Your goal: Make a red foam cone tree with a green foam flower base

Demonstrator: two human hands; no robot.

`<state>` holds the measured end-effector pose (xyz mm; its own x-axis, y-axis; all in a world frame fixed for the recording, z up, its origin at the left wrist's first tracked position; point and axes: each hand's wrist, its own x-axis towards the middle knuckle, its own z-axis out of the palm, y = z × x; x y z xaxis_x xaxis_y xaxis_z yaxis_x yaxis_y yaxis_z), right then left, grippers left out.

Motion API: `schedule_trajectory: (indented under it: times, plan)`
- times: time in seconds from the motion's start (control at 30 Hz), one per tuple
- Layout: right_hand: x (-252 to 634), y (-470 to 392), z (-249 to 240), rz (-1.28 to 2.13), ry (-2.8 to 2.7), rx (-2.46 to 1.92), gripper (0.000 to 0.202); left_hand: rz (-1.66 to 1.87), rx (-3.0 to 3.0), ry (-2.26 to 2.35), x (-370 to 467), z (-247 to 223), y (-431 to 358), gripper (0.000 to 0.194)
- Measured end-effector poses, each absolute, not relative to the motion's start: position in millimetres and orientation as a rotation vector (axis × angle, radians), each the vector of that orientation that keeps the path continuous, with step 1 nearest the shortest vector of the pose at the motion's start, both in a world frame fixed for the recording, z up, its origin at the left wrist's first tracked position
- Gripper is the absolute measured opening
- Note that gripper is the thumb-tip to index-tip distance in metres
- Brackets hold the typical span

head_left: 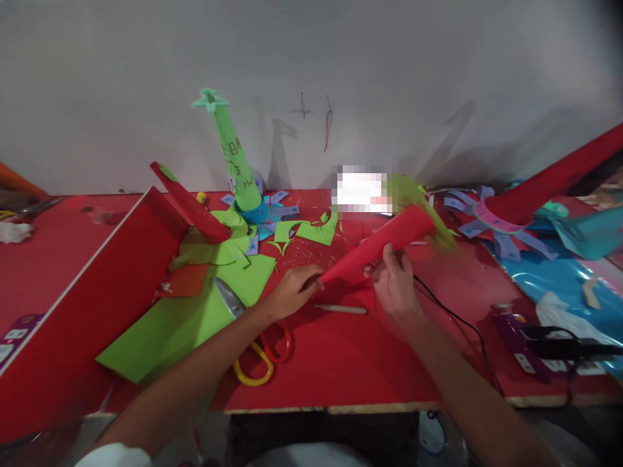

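A red rolled cone (pixel 367 250) is held tilted above the table, its narrow tip at the left. My left hand (pixel 298 288) is closed around that tip. My right hand (pixel 396 282) grips the cone's wider part, thumb on the near side and fingers partly hidden behind it. A yellow-green piece (pixel 428 204), smeared by motion, shows at the wide end; I cannot tell whether it is attached. Below the cone lies a thin pale pen-like stick (pixel 341 309). Large scissors (pixel 257 337) with red and yellow handles rest beside my left forearm, partly on green sheets (pixel 180 337).
A green cone (pixel 238 155) with a star top stands at the back. A red panel (pixel 97 292) leans upright at left, near another red cone (pixel 192 204). Green scraps (pixel 318 230) lie behind my hands. At right are a black cable (pixel 457 318), a purple box (pixel 520 344) and a decorated red cone (pixel 555 181).
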<state>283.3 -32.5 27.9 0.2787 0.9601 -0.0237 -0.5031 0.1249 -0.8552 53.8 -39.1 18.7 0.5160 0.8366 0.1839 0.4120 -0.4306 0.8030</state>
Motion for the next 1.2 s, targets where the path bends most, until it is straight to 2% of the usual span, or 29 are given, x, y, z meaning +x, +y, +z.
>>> schedule_trajectory:
  times: [0.07, 0.2, 0.4, 0.57, 0.77, 0.9, 1.2]
  plan:
    - [284, -32, 26, 1.148, -0.636, -0.900, 0.045, 0.768, 2.041, 0.976, 54, 16, -38, 0.024]
    - [284, -31, 27, 1.119, -0.596, -0.907, 0.047, 0.789, 1.921, 0.967, 54, 15, -39, 0.037]
    - [273, -39, 26, 1.307, -0.826, -0.896, 0.044, 0.773, 1.790, 0.942, 58, 22, -46, 0.063]
    - [266, -45, 22, 1.470, -1.024, -0.884, 0.043, 0.908, 1.764, 1.104, 57, 26, -44, 0.057]
    - [269, -44, 26, 1.478, -1.139, -0.874, 0.039, 1.076, 1.835, 1.332, 32, 52, -34, 0.062]
    - [269, -44, 25, 1.442, -1.204, -0.882, 0.033, 0.866, 2.109, 1.584, 1, 88, -34, 0.059]
    - [266, -44, 21, 1.420, -1.322, -0.906, 0.033, 0.552, 2.745, 1.725, -19, 193, -12, 0.035]
